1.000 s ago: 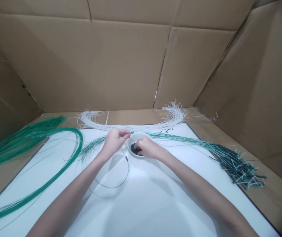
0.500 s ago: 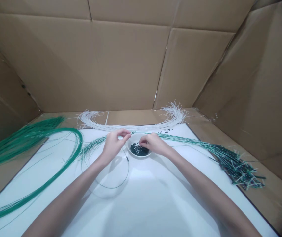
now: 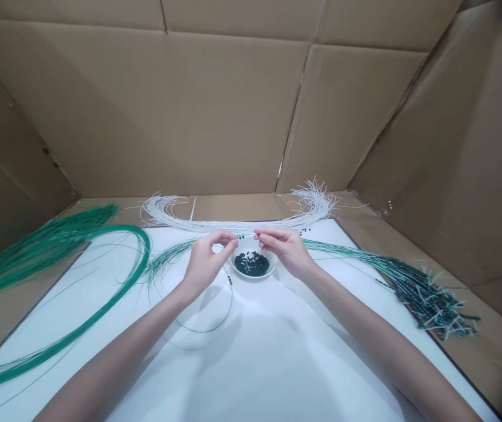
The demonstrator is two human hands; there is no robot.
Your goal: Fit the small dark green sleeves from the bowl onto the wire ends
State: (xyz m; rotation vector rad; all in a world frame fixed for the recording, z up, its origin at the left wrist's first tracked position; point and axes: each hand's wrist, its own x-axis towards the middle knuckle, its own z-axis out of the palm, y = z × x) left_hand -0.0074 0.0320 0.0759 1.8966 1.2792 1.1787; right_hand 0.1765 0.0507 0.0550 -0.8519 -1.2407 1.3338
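Observation:
A white bowl point(image 3: 254, 277) holds many small dark beads point(image 3: 252, 264) with some pale ones among them. Left of its rim, my left hand point(image 3: 209, 258) pinches a thin green cord point(image 3: 212, 332) between thumb and forefinger. That cord loops down over the table, and a few dark beads point(image 3: 230, 280) sit on it below the hand. Just above the bowl's right side, my right hand point(image 3: 286, 249) is closed in a pinch on a small dark bead point(image 3: 258, 235). The fingertips of both hands are close together but apart.
Green cords point(image 3: 134, 278) curve along the left side. White cords point(image 3: 233, 225) lie across the back. At right a bundle of beaded green cords point(image 3: 435, 299) ends past the white table's point(image 3: 251, 363) edge. Loose beads point(image 3: 306, 230) lie behind my right hand. Cardboard walls point(image 3: 233, 111) surround everything.
My right hand has risen out of the bowl with a bead and come up near my left fingertips. My left hand keeps its pinch on the cord. The view has shifted slightly.

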